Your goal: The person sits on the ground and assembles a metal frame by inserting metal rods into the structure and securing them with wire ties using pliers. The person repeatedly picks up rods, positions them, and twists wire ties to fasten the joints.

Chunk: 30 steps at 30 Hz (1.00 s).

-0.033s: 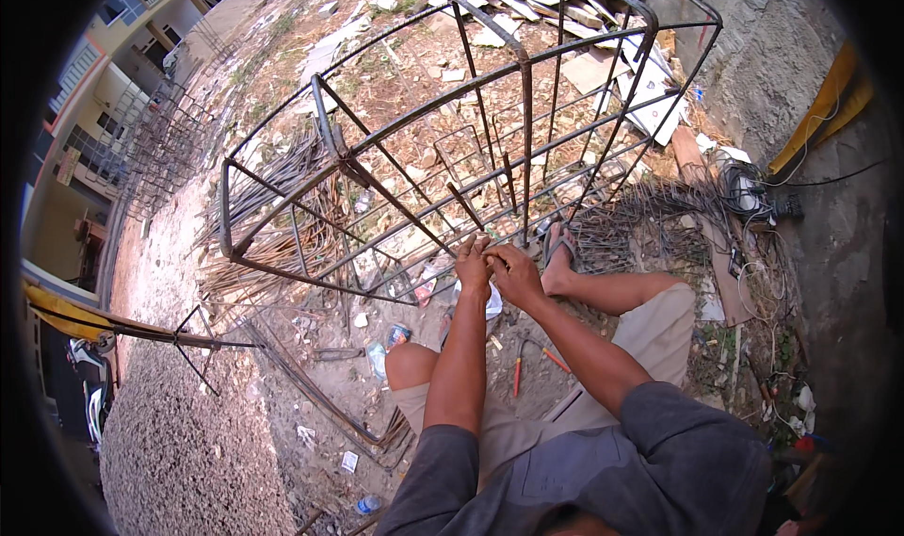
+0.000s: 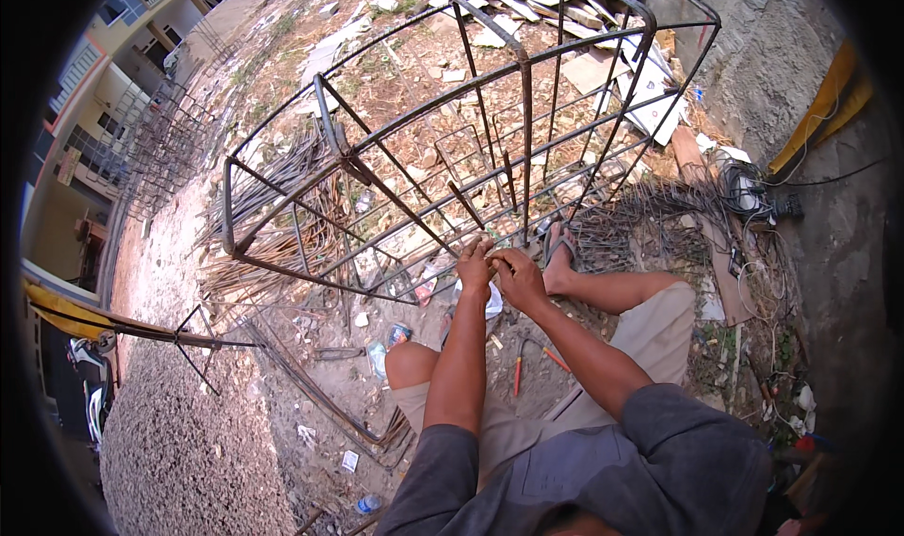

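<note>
At the near side of the cage (image 2: 525, 140), which stands out front with its outline already shaped, the left hand (image 2: 474, 266) and right hand (image 2: 518, 278) meet, both curled, but what they grip and how much remains I cannot tell.

Bright daylight is coming down from above and filling the whole place. Along the far edge of the ground (image 2: 311, 366), pale boards (image 2: 652, 107) are shining nearly white. A pale strip (image 2: 155, 277) is glowing near the ground's left edge, and its tiny bits are fading into the glare. The wall (image 2: 838, 272) past the right edge is sitting in darker shade. The steel frame (image 2: 525, 131) is looking clear, but the fingers (image 2: 477, 245) are looking small and a little soft. The round lens is bending the houses (image 2: 58, 220), and black is covering the picture's corners.
</note>
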Tool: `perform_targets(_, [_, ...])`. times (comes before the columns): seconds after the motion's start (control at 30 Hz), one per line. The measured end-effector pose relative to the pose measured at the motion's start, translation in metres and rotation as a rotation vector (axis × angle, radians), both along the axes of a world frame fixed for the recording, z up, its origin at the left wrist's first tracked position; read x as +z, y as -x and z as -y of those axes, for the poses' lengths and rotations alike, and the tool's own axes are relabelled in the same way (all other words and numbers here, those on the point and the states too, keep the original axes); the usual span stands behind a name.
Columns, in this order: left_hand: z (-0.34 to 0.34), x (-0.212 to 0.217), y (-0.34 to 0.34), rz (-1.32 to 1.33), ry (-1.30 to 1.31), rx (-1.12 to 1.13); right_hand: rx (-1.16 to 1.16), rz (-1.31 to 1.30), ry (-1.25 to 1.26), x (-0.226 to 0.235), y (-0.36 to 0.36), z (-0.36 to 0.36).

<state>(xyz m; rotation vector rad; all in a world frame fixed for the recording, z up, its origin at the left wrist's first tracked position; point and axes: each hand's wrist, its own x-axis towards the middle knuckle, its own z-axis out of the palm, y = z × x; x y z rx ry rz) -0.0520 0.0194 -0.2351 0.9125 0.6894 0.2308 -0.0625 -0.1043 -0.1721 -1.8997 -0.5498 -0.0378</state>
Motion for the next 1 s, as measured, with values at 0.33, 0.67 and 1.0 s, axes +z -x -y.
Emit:
perform_targets(0.33, [0.002, -0.013, 0.075, -0.280, -1.238, -1.030, -0.151, -1.207, 0.033, -0.140, 0.129, 0.118])
perform_targets(0.67, [0.047, 0.039, 0.116, -0.193, -1.195, -0.898, 0.021, -1.191, -0.339, -0.082, 0.117, 0.120])
perform_targets(1.0, [0.098, 0.035, 0.160, -0.138, -0.342, -0.430, 0.232, -1.181, -0.365, -0.055, 0.122, 0.141])
